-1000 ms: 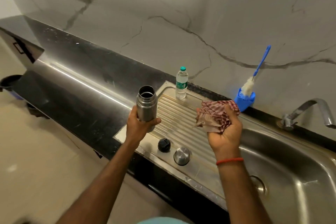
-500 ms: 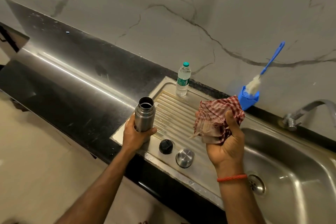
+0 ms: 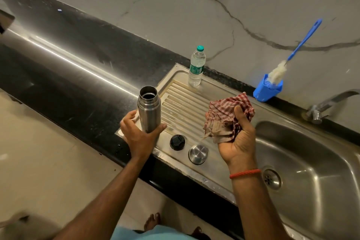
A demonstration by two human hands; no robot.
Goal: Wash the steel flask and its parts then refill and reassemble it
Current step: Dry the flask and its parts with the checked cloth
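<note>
At centre the left hand [image 3: 139, 136] grips the open flask [image 3: 149, 113], its inside too dark to read. The right hand [image 3: 239, 140] clutches a cloth [image 3: 226, 115]. Upper right, a holder [image 3: 267, 89] contains a brush [image 3: 277, 72]; the tap [image 3: 331, 103] is cropped.

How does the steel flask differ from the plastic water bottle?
The steel flask is opaque metal; the water bottle is clear plastic. The flask is uncapped; the bottle wears a green cap. The left hand grips the flask; the bottle stands untouched on the drainboard. Both are upright.
</note>
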